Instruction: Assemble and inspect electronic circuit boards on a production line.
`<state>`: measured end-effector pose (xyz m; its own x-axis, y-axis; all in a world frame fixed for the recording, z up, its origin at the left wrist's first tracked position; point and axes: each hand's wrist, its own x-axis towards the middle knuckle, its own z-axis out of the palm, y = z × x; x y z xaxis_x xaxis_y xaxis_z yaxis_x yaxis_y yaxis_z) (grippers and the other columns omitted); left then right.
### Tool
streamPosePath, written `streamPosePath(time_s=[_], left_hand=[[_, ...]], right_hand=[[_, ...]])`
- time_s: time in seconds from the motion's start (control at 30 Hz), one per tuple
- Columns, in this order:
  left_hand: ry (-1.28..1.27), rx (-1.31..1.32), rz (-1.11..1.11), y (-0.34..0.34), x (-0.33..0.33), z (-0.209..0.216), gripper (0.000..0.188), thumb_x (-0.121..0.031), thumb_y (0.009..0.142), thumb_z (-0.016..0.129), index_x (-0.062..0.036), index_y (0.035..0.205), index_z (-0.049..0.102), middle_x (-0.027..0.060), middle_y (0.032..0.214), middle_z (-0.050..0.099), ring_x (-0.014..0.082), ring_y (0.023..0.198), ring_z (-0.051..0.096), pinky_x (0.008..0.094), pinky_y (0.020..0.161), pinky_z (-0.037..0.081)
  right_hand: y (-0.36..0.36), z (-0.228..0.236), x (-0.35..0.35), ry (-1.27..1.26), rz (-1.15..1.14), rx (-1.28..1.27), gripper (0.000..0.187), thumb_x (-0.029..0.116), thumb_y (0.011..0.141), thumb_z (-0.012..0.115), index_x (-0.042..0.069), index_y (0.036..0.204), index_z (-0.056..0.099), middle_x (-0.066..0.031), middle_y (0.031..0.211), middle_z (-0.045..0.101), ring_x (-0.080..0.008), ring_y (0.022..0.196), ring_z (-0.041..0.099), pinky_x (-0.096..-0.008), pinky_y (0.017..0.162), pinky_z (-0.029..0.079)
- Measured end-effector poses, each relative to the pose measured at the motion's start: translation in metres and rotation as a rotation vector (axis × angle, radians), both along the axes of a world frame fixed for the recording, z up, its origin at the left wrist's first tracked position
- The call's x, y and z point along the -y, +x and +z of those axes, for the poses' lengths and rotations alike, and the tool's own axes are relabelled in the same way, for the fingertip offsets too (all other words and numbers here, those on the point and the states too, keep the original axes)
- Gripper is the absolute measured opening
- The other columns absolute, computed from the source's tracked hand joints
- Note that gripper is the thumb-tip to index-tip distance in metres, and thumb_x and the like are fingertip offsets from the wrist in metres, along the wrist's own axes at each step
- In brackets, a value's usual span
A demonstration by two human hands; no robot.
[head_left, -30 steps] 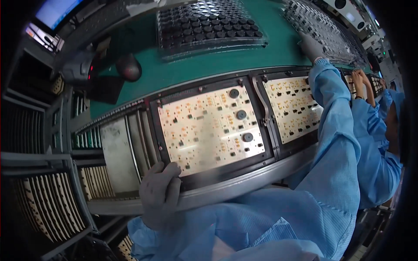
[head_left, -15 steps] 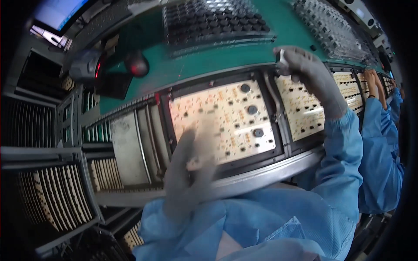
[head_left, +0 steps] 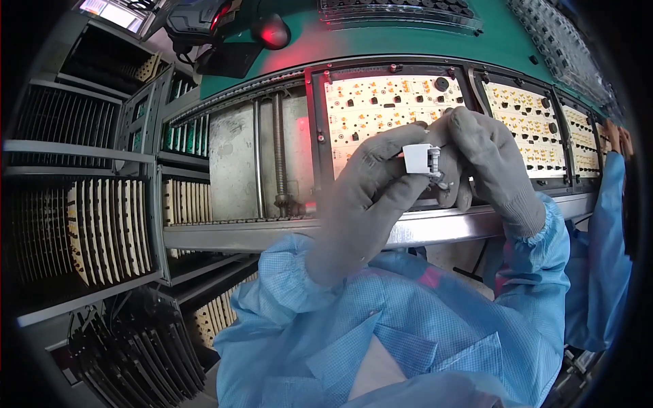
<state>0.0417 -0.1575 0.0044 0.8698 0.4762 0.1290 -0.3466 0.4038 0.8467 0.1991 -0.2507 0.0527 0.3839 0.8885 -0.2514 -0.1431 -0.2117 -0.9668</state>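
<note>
Both my hands wear grey gloves and meet above the near edge of a white circuit board panel. My left hand pinches a small white plastic piece with a notched, greyish side. Close against that side, my right hand has its fingers bent and pressed together; whatever they grip is hidden. The panel sits in a black frame and carries many small yellow and black parts, plus a round black piece near its far right corner. My hands cover its lower right part.
More populated panels continue rightward along the metal rail. Clear trays of dark round parts stand on the green mat. A scanner glows red at far left. Racks of boards stand left. A co-worker's blue sleeve is at right.
My right hand has come left and nearer from the far edge of the panels. My left hand has moved right to meet it and now holds the white piece. The view has shifted too.
</note>
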Motion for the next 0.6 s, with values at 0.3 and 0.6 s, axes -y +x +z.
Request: streamPosePath(time_s=[0.3, 0.6], left_hand=[[-0.008, 0.064, 0.034, -0.009, 0.001, -0.004, 0.043, 0.000, 0.098, 0.056, 0.0016, 0.138, 0.042, 0.0130, 0.122, 0.061, 0.0179, 0.113, 0.061, 0.0321, 0.100, 0.050], [0.303, 0.186, 0.068, -0.010, -0.004, -0.011, 0.044, 0.003, 0.096, 0.056, 0.0002, 0.138, 0.045, 0.0154, 0.138, 0.052, 0.0200, 0.118, 0.059, 0.0321, 0.099, 0.051]], right_hand=[[-0.011, 0.012, 0.009, 0.092, 0.074, 0.026, 0.050, 0.042, 0.104, 0.045, -0.005, 0.098, 0.059, -0.0079, 0.059, 0.063, -0.0093, 0.042, 0.058, -0.0166, 0.034, 0.044], [-0.013, 0.004, 0.011, 0.140, 0.081, -0.022, 0.044, 0.042, 0.100, 0.052, -0.002, 0.100, 0.059, -0.0054, 0.062, 0.064, -0.0072, 0.046, 0.057, -0.0169, 0.039, 0.043]])
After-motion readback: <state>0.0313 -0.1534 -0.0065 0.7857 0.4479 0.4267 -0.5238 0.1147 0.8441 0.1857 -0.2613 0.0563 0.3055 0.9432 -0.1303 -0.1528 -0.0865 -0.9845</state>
